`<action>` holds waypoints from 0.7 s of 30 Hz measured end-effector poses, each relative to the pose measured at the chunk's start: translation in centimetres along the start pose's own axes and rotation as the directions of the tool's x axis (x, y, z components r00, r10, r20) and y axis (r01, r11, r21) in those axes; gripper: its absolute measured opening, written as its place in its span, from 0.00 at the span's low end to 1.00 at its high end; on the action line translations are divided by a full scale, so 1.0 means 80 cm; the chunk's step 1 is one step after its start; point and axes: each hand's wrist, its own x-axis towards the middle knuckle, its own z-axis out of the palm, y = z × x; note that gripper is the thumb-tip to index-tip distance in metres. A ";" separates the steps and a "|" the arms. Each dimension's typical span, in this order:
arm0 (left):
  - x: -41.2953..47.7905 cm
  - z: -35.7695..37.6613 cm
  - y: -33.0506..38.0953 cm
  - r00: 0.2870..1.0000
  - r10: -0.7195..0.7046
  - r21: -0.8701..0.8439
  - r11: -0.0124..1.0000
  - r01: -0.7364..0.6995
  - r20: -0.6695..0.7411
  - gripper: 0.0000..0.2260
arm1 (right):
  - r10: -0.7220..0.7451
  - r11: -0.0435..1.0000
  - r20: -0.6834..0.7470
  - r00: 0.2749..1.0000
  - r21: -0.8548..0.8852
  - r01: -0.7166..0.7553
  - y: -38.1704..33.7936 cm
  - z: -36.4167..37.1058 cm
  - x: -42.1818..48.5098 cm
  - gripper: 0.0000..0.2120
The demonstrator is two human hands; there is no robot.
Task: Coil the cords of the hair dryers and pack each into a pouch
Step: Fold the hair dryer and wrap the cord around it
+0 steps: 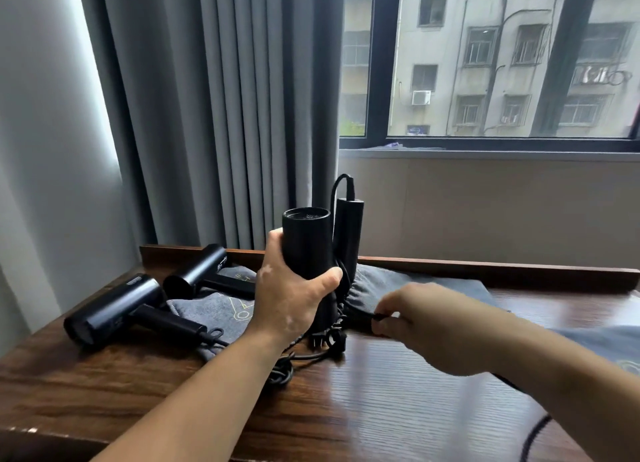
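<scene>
Nearest the camera, the dark wooden worktop (398, 409) is seen, and everything is carried on it. Behind both hands a grey curtain (214, 115) is hung beside a window (502, 63). A grey pouch (415, 288) is spread flat just behind the right hand (426, 319), with its gathered mouth turned toward the left hand (294, 288). A second pouch (214, 309) is laid to the left of the left hand, and two hair dryers (114, 309) are rested on and beside it. A third hair dryer (306, 240) is held upright by the left hand, whose fingers and thumb are curled round the barrel; its folded handle is stood just behind. Whether its lower end is inside the pouch mouth cannot be told. A small dark piece (379, 315) at that mouth is pinched by the right hand. The cord (280, 371) is bunched on the worktop under the left wrist, and the plug (327, 340) is laid between the two hands
</scene>
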 end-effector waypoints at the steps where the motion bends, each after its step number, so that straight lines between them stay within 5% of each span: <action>1: -0.001 -0.001 0.002 0.999 0.031 0.047 0.998 -0.032 0.017 0.29 | 0.008 1.000 0.001 1.000 -0.020 -0.008 -0.001 -0.009 -0.005 0.14; 5: -0.004 -0.005 0.010 0.989 0.088 0.169 0.980 -0.107 0.118 0.31 | -0.017 0.996 -0.043 0.999 -0.090 0.013 -0.001 -0.044 -0.027 0.11; 9: -0.010 -0.012 0.016 0.945 0.000 0.228 0.971 -0.078 0.327 0.28 | -0.044 0.990 -0.141 0.989 -0.143 0.023 0.007 -0.073 -0.039 0.11; 16: -0.029 -0.027 0.021 0.672 -0.138 0.270 0.958 -0.095 0.727 0.28 | -0.115 0.993 -0.261 0.958 -0.065 0.101 0.040 -0.098 -0.024 0.11; 21: -0.036 -0.039 0.023 0.550 -0.087 0.001 0.988 0.155 0.831 0.34 | -0.049 0.995 -0.328 0.943 0.070 0.076 0.069 -0.074 -0.001 0.09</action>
